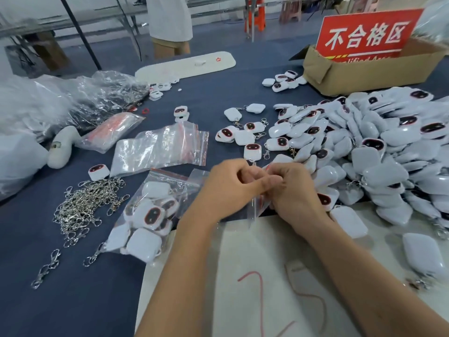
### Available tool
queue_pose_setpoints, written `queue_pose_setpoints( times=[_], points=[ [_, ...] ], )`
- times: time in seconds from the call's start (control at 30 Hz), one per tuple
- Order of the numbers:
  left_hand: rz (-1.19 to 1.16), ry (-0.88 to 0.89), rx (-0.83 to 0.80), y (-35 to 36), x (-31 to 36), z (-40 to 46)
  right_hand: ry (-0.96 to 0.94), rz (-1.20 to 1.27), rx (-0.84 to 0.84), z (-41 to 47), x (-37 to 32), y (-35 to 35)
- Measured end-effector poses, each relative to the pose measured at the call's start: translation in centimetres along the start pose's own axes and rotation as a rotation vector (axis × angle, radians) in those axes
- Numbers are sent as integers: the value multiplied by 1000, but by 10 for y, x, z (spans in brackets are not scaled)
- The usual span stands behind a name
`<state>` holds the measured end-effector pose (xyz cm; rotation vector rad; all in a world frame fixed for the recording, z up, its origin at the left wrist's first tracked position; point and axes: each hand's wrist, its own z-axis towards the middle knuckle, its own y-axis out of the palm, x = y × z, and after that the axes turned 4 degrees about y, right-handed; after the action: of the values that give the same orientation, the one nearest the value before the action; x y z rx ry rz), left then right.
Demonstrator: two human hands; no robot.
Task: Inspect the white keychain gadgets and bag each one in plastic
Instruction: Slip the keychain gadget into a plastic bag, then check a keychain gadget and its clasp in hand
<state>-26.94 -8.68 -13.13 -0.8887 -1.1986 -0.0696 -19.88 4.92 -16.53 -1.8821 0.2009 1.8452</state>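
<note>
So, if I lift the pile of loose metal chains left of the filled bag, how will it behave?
The pile of chains would probably sag and trail, since its links lie loose and tangled. Clasps look hooked through each other, so neighbours may come along together. Being metal, it is likely rather heavy for its size, and could slide off the smooth blue table cover.

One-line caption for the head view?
Both hands, left hand and right hand, pinch a small plastic bag beside heaped white gadgets.

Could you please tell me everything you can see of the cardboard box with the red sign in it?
The cardboard box is plain brown, open-topped, and sits at the far right of the dark blue table. A red sign with white characters stands tilted inside it. One flap sticks out at its left. A few white gadgets lie by its left corner.
</note>
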Motion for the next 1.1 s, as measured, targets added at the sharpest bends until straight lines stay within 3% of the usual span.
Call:
queue_pose_setpoints(
  times=[0.13, 0.33, 0.67, 0.87, 1.1],
  points=[
    [-138, 44, -10, -3, -13, -12, -67, 89, -74, -5, -4, 1],
    [-186, 79, 210, 7, -22, -19, -78, 129, -168, -8, -3, -1],
    [103, 155, 473, 23, -11, -12, -47, 33, 18, -6, 1, 3],
    [14, -19, 437, 34, -12, -10, -52, -68, 91, -5, 2, 4],
    [27, -113, 585, 24, -16, -8, -20, -20, 84, -5, 2, 3]
  ],
)
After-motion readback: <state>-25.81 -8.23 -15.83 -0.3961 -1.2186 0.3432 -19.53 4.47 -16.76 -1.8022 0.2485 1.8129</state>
